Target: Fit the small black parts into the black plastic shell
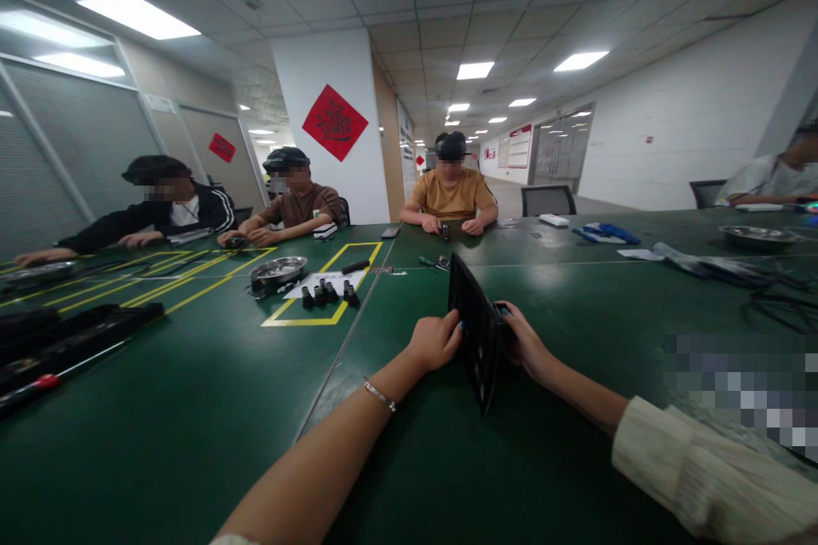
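Note:
A thin, flat black panel (473,336) stands nearly upright on its edge above the green table, turned almost side-on to me. My left hand (438,342) is closed on its left side, thumb against the near face. On the other side, my right hand (525,342) has its fingers closed around the panel's right part. Some of the right fingers are hidden behind it, and what exactly the panel belongs to I cannot make out.
Several short black cylindrical parts (329,293) stand on white paper inside yellow tape, beside a metal bowl (278,271). Pliers-like tools (434,262) lie beyond the panel. A black tool case (77,336) is at left. Plastic bags (696,262) lie right. Several people sit around the table.

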A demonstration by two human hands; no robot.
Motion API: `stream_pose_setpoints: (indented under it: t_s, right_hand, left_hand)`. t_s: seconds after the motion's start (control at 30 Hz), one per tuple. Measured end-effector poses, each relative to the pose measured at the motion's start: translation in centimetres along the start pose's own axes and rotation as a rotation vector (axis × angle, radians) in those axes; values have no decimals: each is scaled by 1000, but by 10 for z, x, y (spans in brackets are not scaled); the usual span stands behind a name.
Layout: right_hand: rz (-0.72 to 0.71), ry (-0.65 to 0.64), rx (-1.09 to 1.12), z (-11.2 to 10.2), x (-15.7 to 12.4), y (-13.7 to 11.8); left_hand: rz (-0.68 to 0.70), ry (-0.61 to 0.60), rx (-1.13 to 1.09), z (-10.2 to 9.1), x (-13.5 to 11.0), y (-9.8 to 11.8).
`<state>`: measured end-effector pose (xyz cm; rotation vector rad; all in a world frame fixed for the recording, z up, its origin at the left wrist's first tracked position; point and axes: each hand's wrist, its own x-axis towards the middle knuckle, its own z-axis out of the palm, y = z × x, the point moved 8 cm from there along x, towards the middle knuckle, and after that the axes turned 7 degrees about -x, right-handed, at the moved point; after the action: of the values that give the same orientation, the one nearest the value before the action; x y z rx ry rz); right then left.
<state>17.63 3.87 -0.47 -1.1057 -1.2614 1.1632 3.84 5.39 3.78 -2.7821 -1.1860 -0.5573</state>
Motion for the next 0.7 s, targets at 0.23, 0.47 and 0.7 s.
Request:
stream_pose_setpoints:
  t_s: [0.23, 0.47, 0.7]
  right_hand:
    - [-6, -12, 10, 0, 2, 4]
    - [-8, 0, 11, 1, 1, 1]
    - [8, 0, -13, 0, 1, 4]
  left_hand:
    - [-31, 6, -13, 0, 1, -2]
    - [-47, -9, 11, -3, -1, 0]
    - [-19, 9, 17, -4, -2, 1]
